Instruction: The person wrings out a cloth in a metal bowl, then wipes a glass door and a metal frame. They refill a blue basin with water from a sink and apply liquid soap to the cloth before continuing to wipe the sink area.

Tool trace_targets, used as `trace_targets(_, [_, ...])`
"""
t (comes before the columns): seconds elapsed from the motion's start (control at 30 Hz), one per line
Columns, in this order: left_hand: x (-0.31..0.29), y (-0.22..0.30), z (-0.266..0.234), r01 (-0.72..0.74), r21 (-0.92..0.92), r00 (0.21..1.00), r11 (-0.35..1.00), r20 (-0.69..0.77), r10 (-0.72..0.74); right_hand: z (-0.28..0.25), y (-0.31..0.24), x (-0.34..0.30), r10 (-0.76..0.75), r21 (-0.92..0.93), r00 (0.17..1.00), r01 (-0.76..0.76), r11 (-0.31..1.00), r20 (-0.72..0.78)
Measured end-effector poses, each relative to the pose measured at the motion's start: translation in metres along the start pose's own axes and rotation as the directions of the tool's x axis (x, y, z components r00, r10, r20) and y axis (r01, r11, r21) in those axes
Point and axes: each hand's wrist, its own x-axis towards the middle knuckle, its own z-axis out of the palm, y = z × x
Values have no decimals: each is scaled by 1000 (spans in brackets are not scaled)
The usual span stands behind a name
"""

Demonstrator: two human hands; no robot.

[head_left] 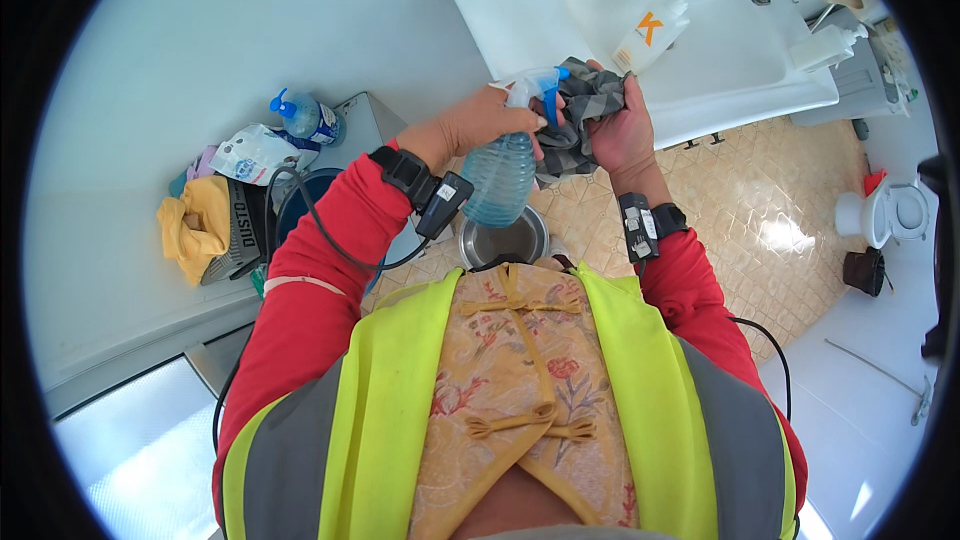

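Observation:
My left hand [497, 120] is closed round the neck of a spray bottle [500, 178], its clear ribbed body holding bluish liquid. The bottle's white head with a blue trigger points right, toward a grey checked cloth [588, 100]. Bunched up, that cloth rests in my right hand [627, 135], whose fingers curl round its right side. Both hands are held in front of the near edge of a white washbasin [500, 0]. Inside the basin lies a white bottle [655, 32] with an orange mark.
Below my hands a metal bowl [535, 230] stands on the tiled floor [745, 180]. At left are a blue-capped pump bottle [305, 118], a white pouch [255, 154] and a yellow cloth [193, 230]. A white pump bottle [826, 48] sits at the basin's right; a toilet [885, 215] is farther right.

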Motion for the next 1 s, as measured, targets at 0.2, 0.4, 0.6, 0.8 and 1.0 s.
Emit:
trace_targets(0.2, [3,12,-8,-144,29,988,989,-56,146,12,-5,-3,-8,-32,999,9,999,31])
trace_targets(0.4, [-5,39,-13,-310,171,936,935,-116,332,26,-13,-6,-12,-18,999,13,1000,53])
trace_targets(0.6, [-8,57,-3,-299,344,908,890,-183,376,24,-25,-4,75,15,988,-77,997,134])
trace_targets(0.8, [-6,37,23,-154,159,933,975,-303,196,18,-30,6,180,66,966,-195,979,188])
trace_targets(1.0, [-12,21,53,-173,173,923,970,-316,221,27,-42,12,223,15,902,-246,969,370])
